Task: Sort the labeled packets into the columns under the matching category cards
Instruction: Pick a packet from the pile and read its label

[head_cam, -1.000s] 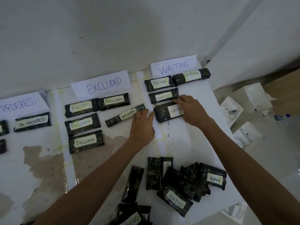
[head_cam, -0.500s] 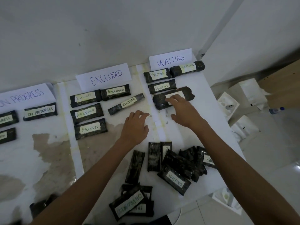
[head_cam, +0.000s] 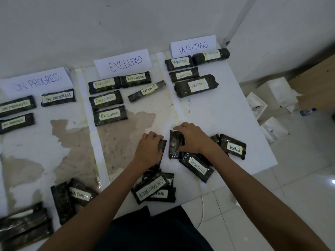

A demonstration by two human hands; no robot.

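Left grip [head_cam: 148, 153] clasps a dark packet [head_cam: 162, 144]; right grip [head_cam: 193, 140] clasps a face-down packet [head_cam: 174, 144], near the desk's [head_cam: 226, 120] front edge.

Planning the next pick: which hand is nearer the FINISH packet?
Right. The right hand sits just left of the FINISH packet; the left hand is farther left.

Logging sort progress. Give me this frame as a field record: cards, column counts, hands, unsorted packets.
ON PROGRESS card: three packets in view
EXCLUDED card: five packets
WAITING card: four packets
left hand: grips dark packet, label unseen
right hand: grips second dark packet, label unseen
unsorted: FINISH packet, loose WAITING packet, loose ON PROGRESS packet, others
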